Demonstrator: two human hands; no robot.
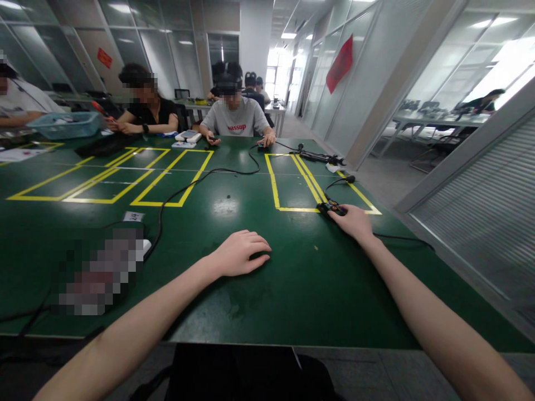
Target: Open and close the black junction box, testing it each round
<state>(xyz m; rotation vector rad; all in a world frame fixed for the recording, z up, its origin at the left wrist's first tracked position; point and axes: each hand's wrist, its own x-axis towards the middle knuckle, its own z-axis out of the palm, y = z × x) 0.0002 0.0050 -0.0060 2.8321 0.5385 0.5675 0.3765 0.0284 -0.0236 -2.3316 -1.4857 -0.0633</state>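
My left hand [242,253] rests on the green tabletop [288,295] with its fingers stretched out and nothing in it. Further right, my right hand [355,223] has its thumb and fingers around a small black device with coloured parts and thin wires [326,209]. That device lies at the near edge of the yellow-taped rectangles; my hand covers part of it, so its exact kind cannot be made out. A black cable [403,238] runs along the table to the right of my wrist.
A long black cable [200,179] curves across the table. Black stand-like gear [321,157] lies near the far right edge. Across the table a person in a grey shirt [238,114] handles small items. A blue basket [64,125] stands at far left, near other seated people.
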